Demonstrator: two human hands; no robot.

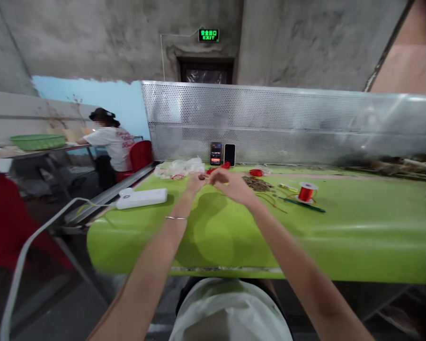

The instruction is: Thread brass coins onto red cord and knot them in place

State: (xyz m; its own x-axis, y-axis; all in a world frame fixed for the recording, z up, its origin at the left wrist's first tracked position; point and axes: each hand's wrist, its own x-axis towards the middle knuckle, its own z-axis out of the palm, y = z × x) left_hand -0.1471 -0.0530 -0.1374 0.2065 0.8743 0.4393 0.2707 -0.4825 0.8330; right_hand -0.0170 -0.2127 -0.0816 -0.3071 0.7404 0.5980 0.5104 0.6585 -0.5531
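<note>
My left hand (pixel 196 182) is held over the green tabletop, its fingers pinched around a small dark piece (pixel 201 177) too tiny to name. Close beside it, my right hand (pixel 230 185) has curled fingers, with thumb and forefinger meeting near the left fingertips. What the right fingers grip is hidden or too small to make out. Red material (pixel 226 165) lies just behind the hands. To the right is a pile of small brownish, coin-like discs (pixel 257 183). Thin cords (pixel 271 202) trail over the table beside the pile.
A spool of red thread (pixel 306 192) stands at right by a dark green pen-like stick (pixel 314 207). Two phones (pixel 229 155) lean at the back. A white power bank (pixel 142 198) with a cable and a plastic bag (pixel 182 166) are left. Another person (pixel 110 142) sits farther left.
</note>
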